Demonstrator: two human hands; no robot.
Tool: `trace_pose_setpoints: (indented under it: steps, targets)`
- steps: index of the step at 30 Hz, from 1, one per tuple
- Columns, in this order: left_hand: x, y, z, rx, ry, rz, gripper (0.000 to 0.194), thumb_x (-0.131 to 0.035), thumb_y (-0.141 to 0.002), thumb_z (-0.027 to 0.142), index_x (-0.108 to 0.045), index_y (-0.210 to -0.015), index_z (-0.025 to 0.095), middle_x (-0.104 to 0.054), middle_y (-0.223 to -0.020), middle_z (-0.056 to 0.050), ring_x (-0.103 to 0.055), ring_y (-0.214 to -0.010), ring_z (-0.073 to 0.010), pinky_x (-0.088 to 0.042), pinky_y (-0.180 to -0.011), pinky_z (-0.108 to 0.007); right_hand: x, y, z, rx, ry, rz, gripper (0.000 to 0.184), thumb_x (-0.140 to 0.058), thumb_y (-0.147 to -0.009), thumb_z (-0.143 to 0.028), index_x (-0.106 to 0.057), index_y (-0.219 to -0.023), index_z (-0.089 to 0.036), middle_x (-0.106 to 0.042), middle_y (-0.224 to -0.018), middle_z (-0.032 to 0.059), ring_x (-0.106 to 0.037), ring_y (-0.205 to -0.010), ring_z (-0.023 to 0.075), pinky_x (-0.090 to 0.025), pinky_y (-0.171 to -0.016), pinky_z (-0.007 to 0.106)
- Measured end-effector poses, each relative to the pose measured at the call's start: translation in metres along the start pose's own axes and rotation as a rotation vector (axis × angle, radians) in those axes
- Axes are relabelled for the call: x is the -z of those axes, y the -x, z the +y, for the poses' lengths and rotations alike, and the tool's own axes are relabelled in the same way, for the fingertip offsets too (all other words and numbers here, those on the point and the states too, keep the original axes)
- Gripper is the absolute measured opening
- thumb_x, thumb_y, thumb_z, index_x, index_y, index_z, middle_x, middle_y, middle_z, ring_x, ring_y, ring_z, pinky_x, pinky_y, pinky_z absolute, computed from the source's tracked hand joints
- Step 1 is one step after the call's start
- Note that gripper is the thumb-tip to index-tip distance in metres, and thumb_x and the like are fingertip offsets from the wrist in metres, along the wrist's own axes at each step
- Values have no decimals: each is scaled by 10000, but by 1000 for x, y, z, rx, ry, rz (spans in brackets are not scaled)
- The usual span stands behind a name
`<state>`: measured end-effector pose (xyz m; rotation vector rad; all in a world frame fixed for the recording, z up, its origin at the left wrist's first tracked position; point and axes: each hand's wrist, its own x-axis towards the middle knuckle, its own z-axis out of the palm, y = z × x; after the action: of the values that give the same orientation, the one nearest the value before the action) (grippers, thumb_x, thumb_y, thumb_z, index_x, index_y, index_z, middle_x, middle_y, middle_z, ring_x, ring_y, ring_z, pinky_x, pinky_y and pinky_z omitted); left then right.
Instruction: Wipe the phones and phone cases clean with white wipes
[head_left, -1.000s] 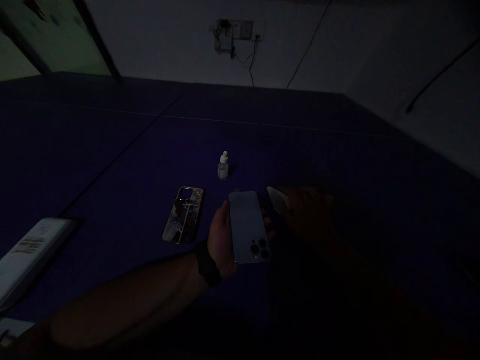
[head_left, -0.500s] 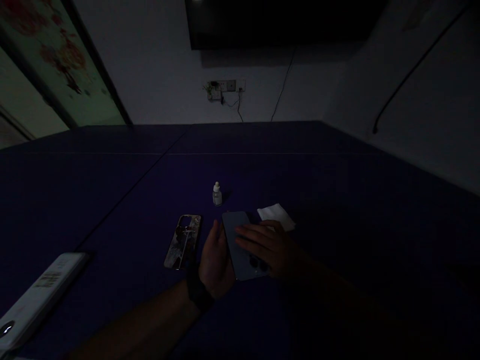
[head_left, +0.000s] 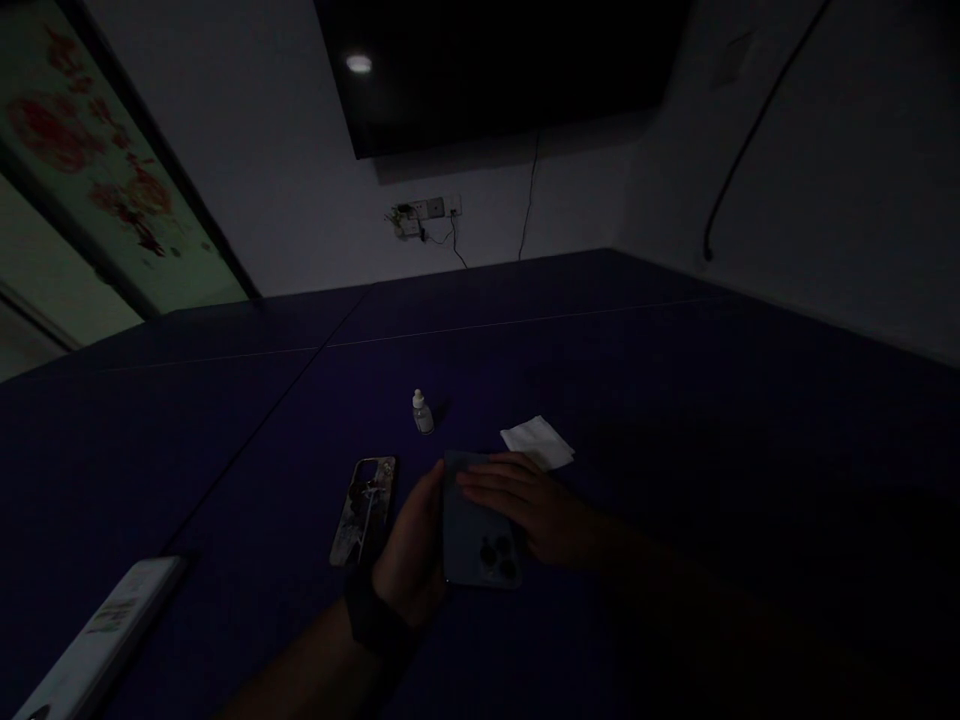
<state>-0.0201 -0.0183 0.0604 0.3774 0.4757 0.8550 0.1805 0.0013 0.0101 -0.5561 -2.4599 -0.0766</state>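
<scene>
A bluish-grey smartphone (head_left: 469, 540) is held back side up, its camera lenses at the end nearest me. My left hand (head_left: 411, 540) grips it along the left edge, thumb on the side and the other fingers hidden beneath. Across the phone's back lie the outstretched fingers of my right hand (head_left: 525, 500), flat against the surface. Left of my left hand a patterned phone case (head_left: 364, 512) rests on the dark blue table surface (head_left: 262, 560). A small white-capped dropper bottle (head_left: 423, 413) stands beyond the phone. Just behind my right hand is a folded white tissue (head_left: 541, 440).
At the lower left lies a long white box (head_left: 105, 640). A dark wall screen (head_left: 510, 70) hangs above wall sockets (head_left: 424, 212) with cables. The room is dim, and the right side of the table is in deep shadow.
My right hand's fingers have slid toward the far end of the phone's back, uncovering the camera lenses. The phone has turned slightly, and the head view has tilted and shifted.
</scene>
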Motion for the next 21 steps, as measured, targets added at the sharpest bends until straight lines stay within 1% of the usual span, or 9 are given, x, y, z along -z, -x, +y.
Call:
trace_pose_setpoints:
  steps: [2, 5, 8, 11, 13, 15, 17, 18, 21]
  targets:
    - [-3, 4, 8, -30, -78, 6, 359, -626, -979, 412, -629, -1251, 177, -653, -1228, -103, -662, -1035, -222, -582, -885, -421, -5, 0, -1, 15, 64, 86, 564, -430, -981, -90, -425, -1542, -158, -602, -1483, 131, -490, -1434, 193, -419, -1153, 466]
    - [-7, 10, 16, -63, -167, 19, 398, -635, -978, 393, -601, -1307, 171, -623, -1303, -113, -649, -1100, -242, -575, -922, -459, -11, -1, -6, 14, 115, 135, 554, -418, -994, -86, -450, -1535, -197, -623, -1465, 93, -493, -1435, 193, -397, -1192, 481]
    - [-10, 14, 15, -75, -237, 24, 407, -617, -983, 436, -609, -1292, 172, -636, -1278, -111, -654, -1079, -235, -571, -918, -454, -12, -3, -13, -18, 80, 161, 560, -408, -1010, -108, -411, -1560, -208, -611, -1478, 98, -483, -1446, 206, -375, -1209, 509]
    - [-5, 18, 10, -51, -340, 23, 494, -548, -975, 584, -661, -1215, 167, -684, -1153, -109, -673, -1005, -225, -561, -870, -393, -11, -3, -21, -41, -112, 234, 497, -363, -1063, -214, -417, -1557, -220, -628, -1457, 107, -529, -1406, 216, -402, -1185, 508]
    - [3, 23, 9, 6, -516, 8, 658, -457, -935, 739, -710, -1130, 163, -708, -1025, -113, -688, -923, -229, -542, -791, -343, -12, -2, -25, -184, -347, 336, 427, -389, -1073, -358, -554, -1453, -252, -689, -1369, 97, -616, -1305, 232, -479, -1114, 471]
    - [11, 29, 13, 64, -695, 15, 816, -401, -871, 847, -744, -1041, 127, -711, -926, -142, -686, -821, -258, -513, -709, -352, -16, -3, -28, -503, -591, 463, 363, -489, -1026, -474, -703, -1234, -269, -760, -1200, 85, -694, -1144, 250, -547, -999, 426]
    - [21, 34, 22, -62, -1192, 158, 787, -295, -933, 787, -757, -1035, 159, -716, -932, -137, -671, -826, -267, -506, -741, -383, -20, -5, -29, -809, -736, 551, 334, -565, -974, -526, -745, -1051, -255, -779, -1034, 76, -713, -1005, 260, -566, -910, 406]
    - [26, 36, 28, -179, -1506, 272, 665, -376, -952, 715, -760, -1052, 181, -719, -1016, -136, -666, -922, -284, -506, -831, -409, -23, -6, -28, -902, -773, 573, 346, -581, -957, -548, -741, -1005, -244, -772, -976, 71, -708, -963, 263, -565, -884, 403]
    - [44, 35, 45, -418, -2164, 570, 558, -493, -949, 563, -656, -1328, 186, -631, -1324, -166, -551, -1230, -359, -427, -1057, -496, -30, -12, -24, -1011, -847, 604, 416, -562, -942, -609, -716, -944, -222, -737, -880, 50, -682, -886, 249, -560, -815, 376]
